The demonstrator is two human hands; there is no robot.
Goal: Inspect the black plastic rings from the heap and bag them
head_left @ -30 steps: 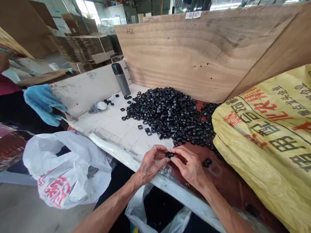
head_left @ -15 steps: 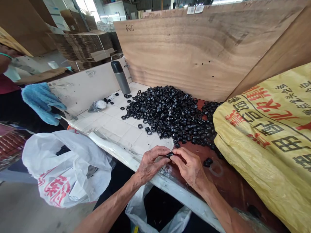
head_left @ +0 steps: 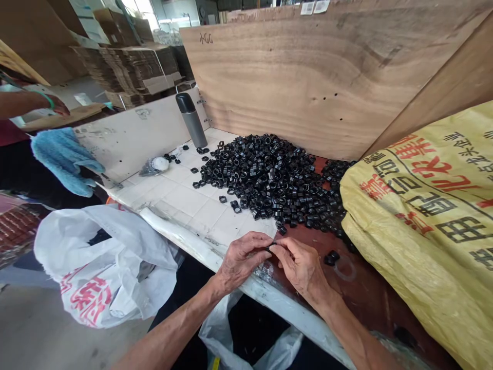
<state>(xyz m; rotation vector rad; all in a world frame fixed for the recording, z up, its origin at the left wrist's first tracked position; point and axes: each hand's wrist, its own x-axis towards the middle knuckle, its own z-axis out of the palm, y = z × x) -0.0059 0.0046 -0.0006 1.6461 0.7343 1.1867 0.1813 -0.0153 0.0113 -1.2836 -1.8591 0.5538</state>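
Note:
Both my hands meet above the table's front edge, pinching one small black ring-like part [head_left: 271, 245] between their fingertips. My left hand [head_left: 243, 261] grips its left side with thumb and forefinger. From the right, my right hand [head_left: 299, 262] closes on the same part; the fingers cover most of it. Just beyond the hands lies a large heap of black plastic rings [head_left: 265, 177], with several loose ones scattered on the white surface at its left. A few more black rings [head_left: 332, 257] rest on the brown board to the right of my right hand.
A yellow woven sack [head_left: 419, 226] borders the right side. Wooden boards [head_left: 308, 82] wall the back. A grey flask [head_left: 194, 126] stands at the rear left. White sacks [head_left: 108, 267] hang at the front left and below the edge. A co-worker's arm [head_left: 31, 105] reaches in at far left.
My hands stay almost in place, fingers shifting slightly around the black ring-like part. At far left the co-worker's arm has extended to the right.

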